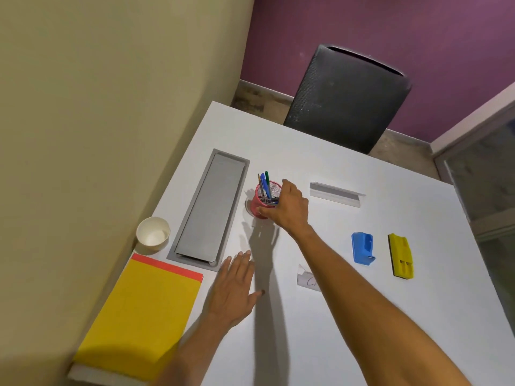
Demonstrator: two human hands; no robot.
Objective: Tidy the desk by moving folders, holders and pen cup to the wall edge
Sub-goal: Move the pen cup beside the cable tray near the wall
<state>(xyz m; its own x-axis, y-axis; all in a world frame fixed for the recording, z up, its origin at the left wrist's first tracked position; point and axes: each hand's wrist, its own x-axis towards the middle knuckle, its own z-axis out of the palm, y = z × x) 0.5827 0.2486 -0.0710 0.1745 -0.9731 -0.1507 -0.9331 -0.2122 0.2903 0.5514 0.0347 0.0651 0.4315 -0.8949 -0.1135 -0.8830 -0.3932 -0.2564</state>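
Note:
My right hand [289,208] grips a red mesh pen cup [257,206] holding several pens, just right of the grey cable tray. My left hand [234,288] lies flat and open on the white desk [348,316], beside a yellow folder [139,310] that rests on an orange one along the wall edge. A blue holder [362,247] and a yellow holder [401,256] lie on the right part of the desk, apart from both hands. A grey folded card stand [335,193] sits behind them.
A grey cable tray lid [207,207] is set into the desk near the beige wall [97,121]. A white paper cup [153,235] stands by the wall. A paper note [306,280] lies mid-desk. A black chair [348,98] stands at the far edge.

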